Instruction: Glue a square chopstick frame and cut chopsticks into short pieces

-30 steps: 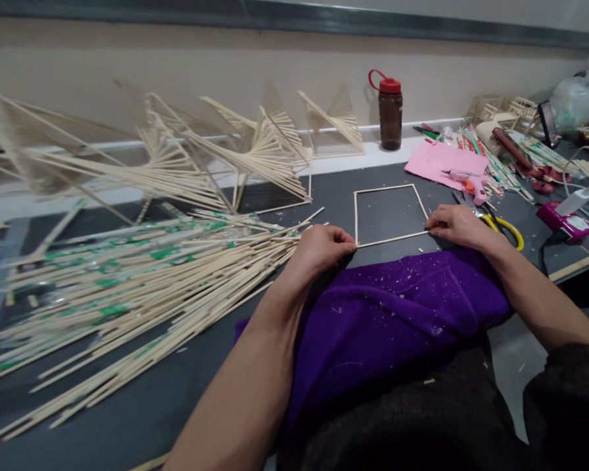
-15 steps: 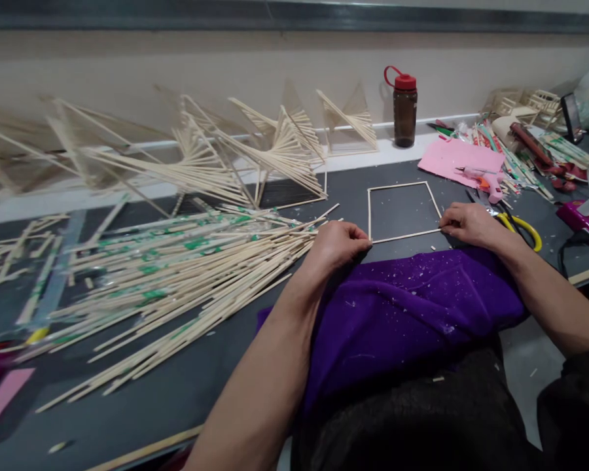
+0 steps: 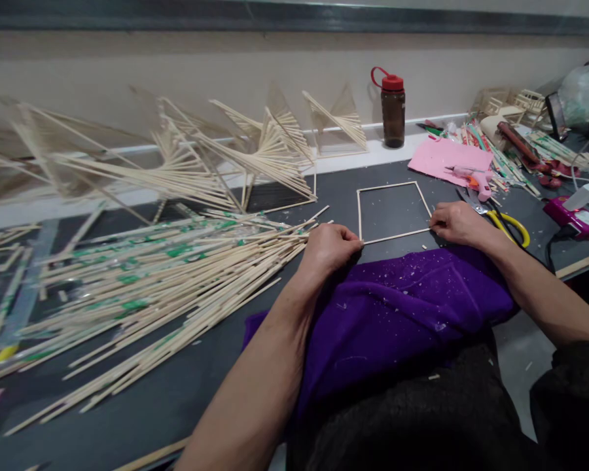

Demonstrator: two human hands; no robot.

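A four-sided frame of thin wooden sticks [image 3: 395, 237] lies flat on the dark tabletop [image 3: 341, 180]. My left hand [image 3: 330, 250] pinches its near left corner between thumb and fingertips. At the near right corner, my right hand [image 3: 454, 224] has its fingers closed on the frame. Below both wrists a purple cloth [image 3: 392, 320], speckled with pale scraps, covers the table's edge and my lap. Just right of my right hand lie scissors with yellow handles [image 3: 513, 229].
Loose wooden sticks [image 3: 211, 275] spread across the left side. Twisted stick models [image 3: 269, 154] stand along the wall near a brown bottle with a red lid [image 3: 392, 111]. A pink glue gun [image 3: 474, 178] rests by a pink sheet [image 3: 449, 156]; a magenta device [image 3: 574, 216] sits far right.
The view has shifted slightly, so everything appears a little further left. Both hands keep their hold on the frame's near corners, and the frame stays in place on the table.
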